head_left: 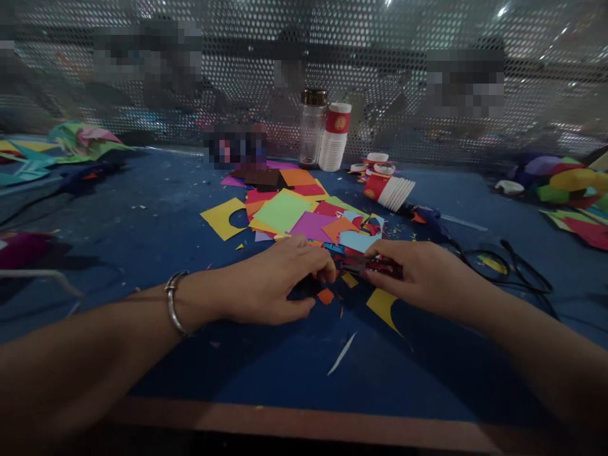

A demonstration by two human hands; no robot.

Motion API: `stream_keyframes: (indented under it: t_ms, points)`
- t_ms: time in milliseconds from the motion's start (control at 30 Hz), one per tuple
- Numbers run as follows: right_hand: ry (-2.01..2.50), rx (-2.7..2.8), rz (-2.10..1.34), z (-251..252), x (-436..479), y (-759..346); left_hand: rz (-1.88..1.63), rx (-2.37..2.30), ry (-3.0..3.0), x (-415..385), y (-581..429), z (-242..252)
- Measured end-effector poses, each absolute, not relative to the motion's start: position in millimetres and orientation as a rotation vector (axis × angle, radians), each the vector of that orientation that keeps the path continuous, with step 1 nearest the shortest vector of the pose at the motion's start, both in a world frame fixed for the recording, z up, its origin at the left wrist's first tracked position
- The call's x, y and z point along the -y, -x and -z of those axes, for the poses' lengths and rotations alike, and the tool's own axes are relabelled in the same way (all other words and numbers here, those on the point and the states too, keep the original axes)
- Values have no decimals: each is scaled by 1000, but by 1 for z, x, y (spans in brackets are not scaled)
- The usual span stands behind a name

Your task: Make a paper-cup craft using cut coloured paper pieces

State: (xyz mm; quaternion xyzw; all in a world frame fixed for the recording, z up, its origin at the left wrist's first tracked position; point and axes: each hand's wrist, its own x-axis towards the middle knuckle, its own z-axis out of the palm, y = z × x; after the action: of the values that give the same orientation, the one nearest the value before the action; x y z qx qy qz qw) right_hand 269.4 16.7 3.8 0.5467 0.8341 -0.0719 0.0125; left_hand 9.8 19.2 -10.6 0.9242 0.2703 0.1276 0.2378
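Observation:
My right hand (413,269) is closed on a pair of scissors (387,268) with red handles, their blades pointing left over paper scraps. My left hand (285,278), with a bracelet at the wrist, has curled fingers near the blade tips. Something dark shows between its thumb and fingers, and I cannot make it out. Ahead of both hands lies a loose pile of coloured paper, with a green sheet (282,210) and a purple sheet (311,227) on top. A yellow offcut (381,309) with a curved edge is below my right hand.
A clear bottle (311,133) stands beside upright stacked paper cups (335,139) at the back. Another cup stack (389,192) lies tipped near a blue glue gun (430,218), its black cord (513,278) looping right. A perforated metal screen (361,63) rises behind the blue table (156,221).

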Motion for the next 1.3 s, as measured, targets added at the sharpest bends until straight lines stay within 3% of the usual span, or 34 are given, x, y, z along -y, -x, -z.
stream_keyframes:
  t_ms: [267, 567, 833, 1300]
  points:
    - [-1687, -2640, 193, -1, -16, -270, -295, -884, -2542, -20, -4, 7]
    - [-1674, -2625, 146, -3, -16, -269, -462, -1211, -2442, -26, 7, 11]
    - [-1699, -2573, 111, -5, -13, -266, -268, -1251, -2367, -29, 12, 8]
    - [-1679, -2609, 83, -9, -12, -269, -273, -1467, -2465, -25, 11, 11]
